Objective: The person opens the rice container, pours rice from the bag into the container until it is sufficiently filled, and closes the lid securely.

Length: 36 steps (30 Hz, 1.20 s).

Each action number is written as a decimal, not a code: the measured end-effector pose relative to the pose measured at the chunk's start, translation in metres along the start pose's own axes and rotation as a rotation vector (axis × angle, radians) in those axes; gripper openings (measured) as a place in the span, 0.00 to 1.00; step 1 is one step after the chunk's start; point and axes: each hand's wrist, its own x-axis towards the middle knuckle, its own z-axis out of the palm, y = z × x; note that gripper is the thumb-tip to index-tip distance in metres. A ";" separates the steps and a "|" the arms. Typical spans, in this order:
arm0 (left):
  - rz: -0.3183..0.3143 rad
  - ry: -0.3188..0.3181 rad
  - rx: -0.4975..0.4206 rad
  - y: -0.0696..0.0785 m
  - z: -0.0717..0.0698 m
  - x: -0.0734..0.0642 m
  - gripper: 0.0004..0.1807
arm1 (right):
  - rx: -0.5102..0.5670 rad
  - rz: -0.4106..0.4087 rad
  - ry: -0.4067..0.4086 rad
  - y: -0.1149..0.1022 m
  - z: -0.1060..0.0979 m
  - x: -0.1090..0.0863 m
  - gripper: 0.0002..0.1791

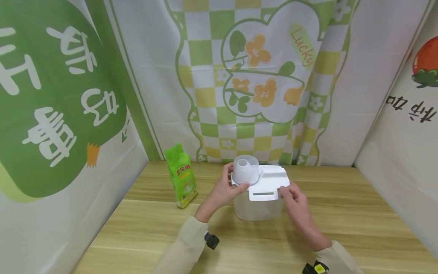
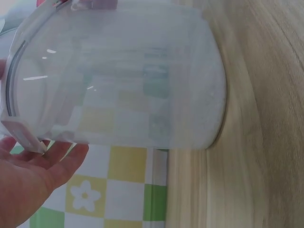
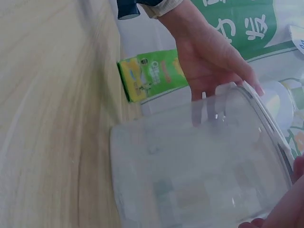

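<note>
A clear plastic storage container (image 1: 258, 210) with a white lid (image 1: 278, 176) stands on the wooden table. On the lid's left part sits a translucent measuring cup (image 1: 245, 172), upside down. My left hand (image 1: 223, 191) grips the lid's left end, thumb on top near the cup and fingers along the side. With bent fingers, my right hand (image 1: 297, 201) pinches the lid's front right corner beside a slotted front flap (image 1: 263, 195). Seen from the left wrist, the container's transparent wall (image 2: 128, 85) shows only the checkered curtain through it.
An upright green bag (image 1: 183, 177) stands to the left of the container. Behind the table hangs a checkered curtain (image 1: 212, 99), with printed cloth walls on both sides. Wooden tabletop (image 1: 246, 247) extends in front of the container.
</note>
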 end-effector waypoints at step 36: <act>0.063 -0.162 -0.069 -0.006 -0.017 -0.002 0.41 | 0.045 -0.091 -0.122 0.003 -0.026 0.026 0.21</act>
